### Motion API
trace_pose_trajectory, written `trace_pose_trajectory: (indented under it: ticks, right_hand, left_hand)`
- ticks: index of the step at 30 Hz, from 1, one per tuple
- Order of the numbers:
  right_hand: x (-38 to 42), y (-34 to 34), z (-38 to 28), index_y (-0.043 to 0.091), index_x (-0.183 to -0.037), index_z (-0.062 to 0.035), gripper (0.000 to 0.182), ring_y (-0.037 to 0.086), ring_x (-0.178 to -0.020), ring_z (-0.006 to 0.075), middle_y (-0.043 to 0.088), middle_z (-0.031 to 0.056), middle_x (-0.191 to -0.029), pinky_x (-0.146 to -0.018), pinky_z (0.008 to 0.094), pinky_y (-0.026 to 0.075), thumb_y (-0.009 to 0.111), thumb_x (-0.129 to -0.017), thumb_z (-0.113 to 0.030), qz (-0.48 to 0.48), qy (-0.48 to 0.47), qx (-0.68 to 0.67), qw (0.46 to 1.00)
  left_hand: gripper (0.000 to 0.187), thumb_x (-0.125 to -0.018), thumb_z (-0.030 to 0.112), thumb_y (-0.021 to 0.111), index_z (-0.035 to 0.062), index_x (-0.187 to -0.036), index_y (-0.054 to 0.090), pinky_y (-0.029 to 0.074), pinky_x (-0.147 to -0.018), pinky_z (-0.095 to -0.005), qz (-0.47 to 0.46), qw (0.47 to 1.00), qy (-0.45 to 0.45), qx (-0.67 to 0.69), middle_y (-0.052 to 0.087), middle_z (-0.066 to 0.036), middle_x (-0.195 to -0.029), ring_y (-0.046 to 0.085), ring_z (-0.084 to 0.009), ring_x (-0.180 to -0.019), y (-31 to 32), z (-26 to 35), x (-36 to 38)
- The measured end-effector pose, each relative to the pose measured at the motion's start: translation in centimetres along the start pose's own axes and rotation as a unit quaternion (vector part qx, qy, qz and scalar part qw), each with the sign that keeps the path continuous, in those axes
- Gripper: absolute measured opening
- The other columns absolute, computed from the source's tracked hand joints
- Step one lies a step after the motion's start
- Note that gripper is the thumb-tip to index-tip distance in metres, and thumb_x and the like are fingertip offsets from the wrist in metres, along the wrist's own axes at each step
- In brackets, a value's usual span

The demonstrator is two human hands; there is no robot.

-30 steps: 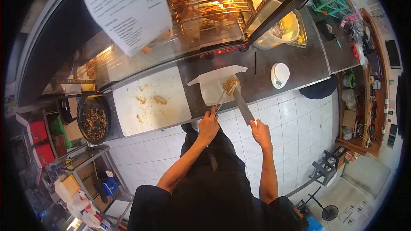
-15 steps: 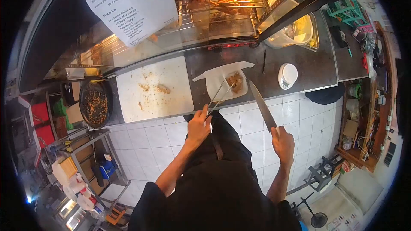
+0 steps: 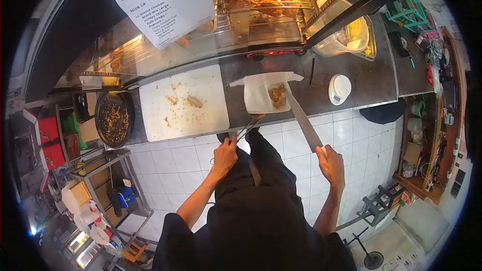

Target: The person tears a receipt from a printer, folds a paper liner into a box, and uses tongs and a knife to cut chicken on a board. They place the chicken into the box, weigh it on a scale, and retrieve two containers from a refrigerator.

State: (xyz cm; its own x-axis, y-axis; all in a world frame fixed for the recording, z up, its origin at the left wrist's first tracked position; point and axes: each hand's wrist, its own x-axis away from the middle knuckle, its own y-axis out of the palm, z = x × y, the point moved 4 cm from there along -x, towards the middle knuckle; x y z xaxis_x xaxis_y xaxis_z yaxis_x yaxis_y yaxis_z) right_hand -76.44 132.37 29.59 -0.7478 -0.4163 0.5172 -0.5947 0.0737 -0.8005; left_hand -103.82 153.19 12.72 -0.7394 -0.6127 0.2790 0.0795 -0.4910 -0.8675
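My left hand (image 3: 224,157) is closed around metal tongs (image 3: 246,129), whose tips are at the counter's front edge, just below an open white paper box (image 3: 255,101). Brown pieces of fried food (image 3: 277,96) lie in the box's right part. In my right hand (image 3: 331,166) is a large knife (image 3: 305,124); its blade slants up to the left, with the tip at the box's right side. A white cutting board (image 3: 201,83) to the left carries crumbs and a small brown piece (image 3: 194,102).
A black pan with crumbs (image 3: 111,120) stands left of the board. Right of the box are a white round scale (image 3: 340,88) and a thin black stick (image 3: 312,72). Behind is a lit glass warming cabinet (image 3: 273,10) with a printed receipt (image 3: 165,5) hanging in front.
My left hand has drawn the tongs out of the box, down and toward my body. The knife blade has stayed beside the box, with my right hand nearly still.
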Motion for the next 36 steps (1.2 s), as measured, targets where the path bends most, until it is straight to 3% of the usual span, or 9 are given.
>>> trace_pose_trajectory:
  ticks: [8,12,16,20,24,27,31,33,36]
  right_hand:
    - [0.1,-0.7,3.2,0.057,-0.086,-0.0023,0.038,0.061,-0.076,0.047,0.064,0.0242,-0.077,-0.062,0.0524,0.046,0.051,-0.096,-0.039,0.021,0.013,-0.028,0.999]
    - [-0.9,0.2,2.8,0.058,-0.086,-0.002,0.038,0.061,-0.076,0.0467,0.064,0.0241,-0.077,-0.062,0.052,0.046,0.052,-0.096,-0.038,0.026,-0.014,-0.04,0.999]
    - [-1.7,0.8,1.3,0.058,-0.085,-0.0011,0.037,0.061,-0.073,0.0458,0.064,0.024,-0.076,-0.06,0.05,0.046,0.053,-0.096,-0.037,0.014,-0.032,-0.057,0.998]
    - [-1.9,0.9,2.0,0.058,-0.087,-0.001,0.038,0.061,-0.072,0.0453,0.063,0.0242,-0.076,-0.058,0.0491,0.045,0.051,-0.096,-0.038,0.007,-0.049,-0.061,0.997]
    - [-2.3,0.6,1.6,0.058,-0.086,-0.0008,0.039,0.061,-0.07,0.0442,0.064,0.0237,-0.076,-0.059,0.0479,0.045,0.05,-0.097,-0.037,0.011,-0.067,-0.018,0.998]
    - [-2.7,0.4,-1.1,0.058,-0.087,-0.0005,0.038,0.061,-0.068,0.0435,0.063,0.0235,-0.075,-0.058,0.0471,0.044,0.05,-0.097,-0.037,-0.031,-0.071,-0.028,0.997]
    - [-3.2,1.4,-5.6,0.057,-0.086,-0.0003,0.038,0.06,-0.066,0.0425,0.062,0.0241,-0.072,-0.057,0.046,0.044,0.052,-0.096,-0.037,-0.054,-0.126,-0.024,0.99]
    - [-3.3,2.6,-7.7,0.057,-0.086,-0.0004,0.038,0.061,-0.069,0.0444,0.062,0.0255,-0.073,-0.059,0.0475,0.044,0.054,-0.095,-0.037,-0.086,-0.125,-0.04,0.988]
    - [-3.3,4.9,-10.1,0.057,-0.086,-0.0003,0.038,0.061,-0.074,0.0467,0.063,0.0272,-0.075,-0.062,0.0504,0.045,0.055,-0.094,-0.037,-0.092,-0.16,0.008,0.983]
  left_hand:
    - [0.039,-0.082,0.012,0.061,0.013,-0.121,0.061,0.051,-0.059,-0.0423,-0.015,0.997,0.014,0.077,0.063,-0.011,-0.084,0.064,-0.0328,-0.069,-6.2,2.1,2.3]
    - [0.036,-0.082,0.014,0.061,0.0096,-0.118,0.062,0.05,-0.067,-0.0474,0.092,0.976,0.04,0.192,0.063,-0.015,-0.083,0.062,-0.0386,-0.075,-6.1,4.9,-2.9]
    - [0.031,-0.082,0.017,0.062,0.0052,-0.11,0.063,0.05,-0.073,-0.0506,-0.009,0.991,-0.007,0.131,0.064,-0.02,-0.087,0.063,-0.0413,-0.083,-1.6,6.5,-10.2]
    - [0.03,-0.082,0.017,0.062,0.0018,-0.108,0.061,0.052,-0.077,-0.0508,-0.046,0.991,-0.066,0.111,0.065,-0.024,-0.093,0.064,-0.0434,-0.089,-3.2,7.6,-10.0]
    - [0.047,-0.083,0.021,0.061,0.0045,-0.126,0.056,0.05,-0.078,-0.0498,-0.062,0.986,-0.101,0.119,0.063,-0.024,-0.095,0.062,-0.0423,-0.092,-2.8,5.4,-7.9]
    - [0.042,-0.084,0.022,0.063,0.0035,-0.121,0.056,0.05,-0.078,-0.0515,-0.007,0.986,-0.089,0.144,0.064,-0.025,-0.094,0.063,-0.0445,-0.089,-3.9,4.8,-6.7]
    - [0.046,-0.083,0.024,0.063,0.0044,-0.124,0.055,0.049,-0.078,-0.0515,-0.028,0.979,-0.109,0.172,0.063,-0.024,-0.089,0.062,-0.0428,-0.091,-6.9,2.9,-3.9]
    - [0.047,-0.083,0.025,0.063,0.0039,-0.124,0.056,0.049,-0.076,-0.051,-0.001,0.978,-0.101,0.182,0.064,-0.023,-0.09,0.063,-0.0419,-0.089,-8.7,-0.4,-1.0]
    - [0.047,-0.084,0.026,0.062,0.0031,-0.125,0.056,0.049,-0.075,-0.0509,0.098,0.965,-0.166,0.18,0.065,-0.021,-0.09,0.063,-0.0418,-0.086,-10.5,-5.8,1.5]
